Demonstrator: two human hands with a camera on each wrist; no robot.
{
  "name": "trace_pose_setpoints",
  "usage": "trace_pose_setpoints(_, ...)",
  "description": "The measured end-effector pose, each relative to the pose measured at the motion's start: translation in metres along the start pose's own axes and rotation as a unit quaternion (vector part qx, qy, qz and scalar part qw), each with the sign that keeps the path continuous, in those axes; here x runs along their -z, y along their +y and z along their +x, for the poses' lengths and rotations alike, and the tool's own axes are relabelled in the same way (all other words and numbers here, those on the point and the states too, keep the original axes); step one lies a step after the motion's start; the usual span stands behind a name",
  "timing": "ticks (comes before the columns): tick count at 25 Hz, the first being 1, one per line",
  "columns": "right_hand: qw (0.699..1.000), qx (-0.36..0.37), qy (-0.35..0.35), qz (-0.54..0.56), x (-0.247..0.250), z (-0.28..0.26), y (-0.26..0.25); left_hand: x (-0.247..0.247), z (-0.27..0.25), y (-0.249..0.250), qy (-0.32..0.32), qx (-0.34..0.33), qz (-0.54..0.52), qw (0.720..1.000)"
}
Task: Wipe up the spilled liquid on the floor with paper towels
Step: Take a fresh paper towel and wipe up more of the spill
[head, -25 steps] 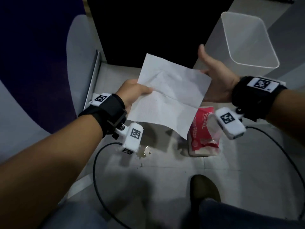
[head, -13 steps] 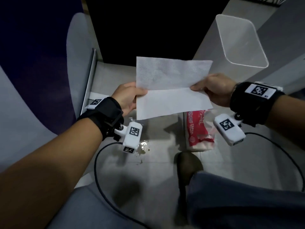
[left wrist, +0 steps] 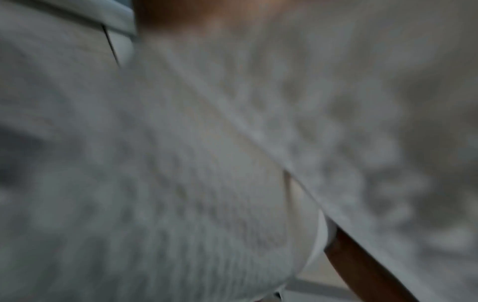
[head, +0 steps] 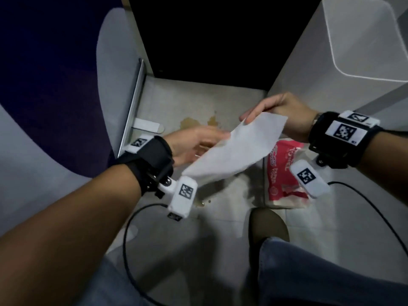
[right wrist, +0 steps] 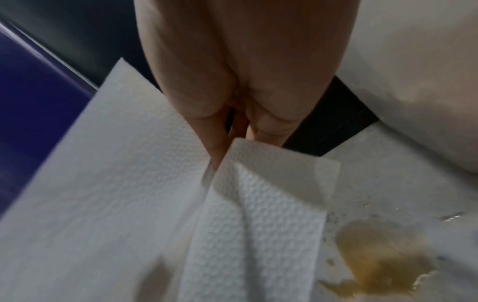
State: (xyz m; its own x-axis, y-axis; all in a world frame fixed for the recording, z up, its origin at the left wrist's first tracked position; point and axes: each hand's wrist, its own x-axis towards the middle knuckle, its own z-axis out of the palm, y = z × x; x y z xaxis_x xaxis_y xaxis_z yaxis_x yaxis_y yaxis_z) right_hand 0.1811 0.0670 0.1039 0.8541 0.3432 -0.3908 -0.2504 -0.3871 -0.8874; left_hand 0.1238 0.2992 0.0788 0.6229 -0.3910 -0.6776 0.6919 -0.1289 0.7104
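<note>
Red towel pack (head: 284, 173) beside yellowish spill (head: 198, 123) — shoe (head: 268, 224) near.

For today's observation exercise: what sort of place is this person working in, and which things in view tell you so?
Probably an indoor office or utility corner: a pale tiled floor with a yellowish spill, a translucent waste bin, and a dark cabinet.

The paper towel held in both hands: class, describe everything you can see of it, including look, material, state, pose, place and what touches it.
The paper towel is a white sheet with a dimpled embossed texture, folded over on itself. It looks dry and unstained. It slopes above the floor, its high end toward the right hand, which pinches its upper edge. The left hand holds its other side. It hangs just over the yellowish spill, apparently not yet touching it.
</note>
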Motion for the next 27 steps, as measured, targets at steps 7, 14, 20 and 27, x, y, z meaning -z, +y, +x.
trace_pose_setpoints(7,0.938,-0.185,0.023,0.292,-0.002,-0.006,0.046,-0.007,0.017,-0.012,0.155,-0.059,-0.071,0.984)
trace_pose_setpoints(14,0.959,-0.172,-0.021,0.222,-0.035,-0.027,0.054,-0.012,0.011,-0.017,0.168,-0.082,-0.075,0.979)
trace_pose_setpoints(20,0.962,-0.131,0.053,0.235,-0.042,-0.027,0.055,-0.005,0.006,-0.018,0.197,-0.093,-0.117,0.969)
trace_pose_setpoints(27,0.984,-0.082,0.049,0.153,-0.042,-0.026,0.045,-0.016,-0.008,-0.013,0.093,-0.017,-0.053,0.994)
